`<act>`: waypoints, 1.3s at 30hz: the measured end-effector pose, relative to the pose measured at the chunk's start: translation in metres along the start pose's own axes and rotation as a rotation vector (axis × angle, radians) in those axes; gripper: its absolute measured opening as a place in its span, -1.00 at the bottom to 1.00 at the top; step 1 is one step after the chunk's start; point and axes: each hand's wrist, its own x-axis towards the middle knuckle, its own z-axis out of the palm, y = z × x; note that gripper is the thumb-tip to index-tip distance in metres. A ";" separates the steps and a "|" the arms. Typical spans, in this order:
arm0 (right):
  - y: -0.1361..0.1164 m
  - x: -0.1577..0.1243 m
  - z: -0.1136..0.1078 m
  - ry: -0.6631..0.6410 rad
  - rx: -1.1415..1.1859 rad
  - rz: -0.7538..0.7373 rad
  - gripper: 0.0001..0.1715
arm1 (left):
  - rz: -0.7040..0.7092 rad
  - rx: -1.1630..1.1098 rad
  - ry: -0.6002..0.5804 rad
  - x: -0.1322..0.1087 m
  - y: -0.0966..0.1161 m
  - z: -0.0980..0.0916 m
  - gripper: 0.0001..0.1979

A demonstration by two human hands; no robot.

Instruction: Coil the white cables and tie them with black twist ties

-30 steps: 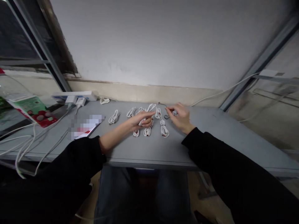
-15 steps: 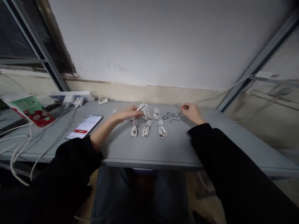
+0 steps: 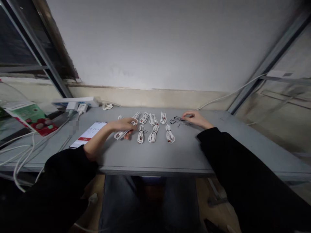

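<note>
My left hand (image 3: 122,125) is curled around a coiled white cable (image 3: 120,134) at the left of the cable group, its fingertips showing below the coil. Just behind that hand lies another white coil (image 3: 136,117), partly covered by it. My right hand (image 3: 196,118) pinches at a black twist tie (image 3: 183,118), thumb and forefinger tips together over a small scatter of such ties (image 3: 177,118). Between the hands, coiled cables with orange-red ends lie in two rows, among them a front one (image 3: 153,133) and a right one (image 3: 170,134), bound with black ties.
A phone with a lit screen (image 3: 91,132) lies left of my left forearm. Behind it stand a white power strip (image 3: 88,102) with plugs and a green-red package (image 3: 34,118). Loose white cables run over the left of the grey table (image 3: 155,158). A wall closes off the back.
My left hand has moved left and toward me, uncovering a white coil in the back row. My right hand has come down from above the twist ties to their level.
</note>
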 end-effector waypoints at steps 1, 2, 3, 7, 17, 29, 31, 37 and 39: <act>-0.001 -0.001 0.000 -0.028 0.007 0.007 -0.78 | -0.001 0.016 -0.035 0.001 -0.002 0.002 -0.84; -0.003 -0.002 -0.001 -0.048 0.012 0.009 -0.79 | 0.005 0.032 -0.049 0.003 -0.003 0.004 -0.85; -0.004 -0.003 -0.001 -0.063 0.014 0.011 -0.79 | 0.020 0.049 -0.044 0.004 -0.003 0.005 -0.86; -0.008 -0.004 -0.001 -0.157 -0.035 0.024 -0.81 | 0.123 0.201 0.106 0.007 -0.003 0.004 -0.86; -0.010 -0.005 0.006 -0.184 -0.277 -0.021 -0.89 | 0.130 0.397 0.340 0.016 -0.013 -0.004 -0.83; -0.002 -0.001 0.013 0.056 -0.353 -0.204 -0.87 | 0.232 0.648 0.338 0.017 -0.013 -0.002 -0.84; -0.006 -0.002 0.014 0.094 -0.362 -0.207 -0.86 | 0.267 0.679 0.371 0.016 -0.012 0.001 -0.79; -0.015 -0.005 0.017 0.153 -0.369 -0.239 -0.84 | 0.249 0.687 0.555 0.007 0.001 0.012 -0.65; -0.017 -0.005 0.018 0.164 -0.375 -0.241 -0.83 | 0.215 0.682 0.566 0.004 0.006 0.017 -0.62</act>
